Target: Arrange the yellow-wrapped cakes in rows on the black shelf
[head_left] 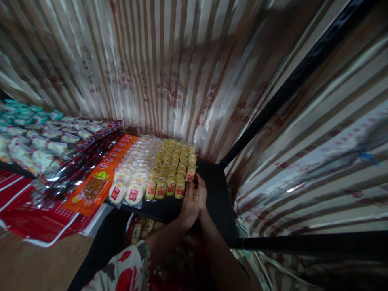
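My left hand (190, 205) and my right hand (201, 192) are close together at the right end of several rows of small yellow wrapped snack packets (171, 186). Between my fingers is one yellow snack packet (190, 173) with a red and white label, at the front of the rightmost row. The left fingers are closed at its lower edge, and the right fingers curl against its right side. Part of the grip is hidden behind the hands. Left of the yellow packets lie rows of white round wrapped crackers (133, 192).
The black shelf (216, 198) carries an orange snack bag (93, 186), dark shiny packets (79, 157) and white and teal packets (45, 139). A striped plastic sheet (169, 72) hangs behind. A black metal post (281, 93) rises at the right. More packets (145, 229) sit below the shelf.
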The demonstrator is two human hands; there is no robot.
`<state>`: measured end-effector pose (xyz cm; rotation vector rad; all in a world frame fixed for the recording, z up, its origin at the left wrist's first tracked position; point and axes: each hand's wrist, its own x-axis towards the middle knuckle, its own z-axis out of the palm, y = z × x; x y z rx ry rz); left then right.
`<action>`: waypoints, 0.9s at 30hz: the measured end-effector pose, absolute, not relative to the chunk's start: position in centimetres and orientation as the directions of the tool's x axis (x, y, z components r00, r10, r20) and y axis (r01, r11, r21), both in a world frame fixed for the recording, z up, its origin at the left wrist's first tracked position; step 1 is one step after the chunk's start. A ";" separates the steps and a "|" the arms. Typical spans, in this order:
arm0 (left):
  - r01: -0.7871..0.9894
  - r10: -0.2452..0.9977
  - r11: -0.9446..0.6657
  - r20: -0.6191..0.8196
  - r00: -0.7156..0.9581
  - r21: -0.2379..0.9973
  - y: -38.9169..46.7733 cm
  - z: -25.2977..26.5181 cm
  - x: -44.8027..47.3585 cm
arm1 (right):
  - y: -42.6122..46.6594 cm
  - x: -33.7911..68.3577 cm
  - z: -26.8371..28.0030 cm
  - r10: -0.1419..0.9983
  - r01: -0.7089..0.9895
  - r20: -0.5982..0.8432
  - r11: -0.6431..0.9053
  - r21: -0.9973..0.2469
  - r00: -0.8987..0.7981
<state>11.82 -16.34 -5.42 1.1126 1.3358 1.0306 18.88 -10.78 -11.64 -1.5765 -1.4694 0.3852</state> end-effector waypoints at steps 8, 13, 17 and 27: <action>0.183 0.999 -0.040 0.042 -0.006 0.982 -22.9 -5.4 9.8 | -17.2 17.5 -9.4 0.898 0.547 0.279 0.053 -0.835 0.339; 0.167 0.984 -0.155 0.136 0.118 0.974 -28.6 -5.6 5.7 | -23.2 14.5 -9.5 0.901 0.456 0.306 0.143 -0.878 0.307; 0.202 0.989 -0.117 0.094 0.116 0.972 -32.4 -7.7 1.2 | -27.8 11.2 -10.4 0.968 0.435 0.208 0.129 -0.891 0.139; 0.462 0.804 0.591 -0.526 -0.278 0.661 -30.6 -15.0 -5.3 | -28.5 4.3 -17.8 0.960 0.631 -0.241 -0.102 -0.769 -0.140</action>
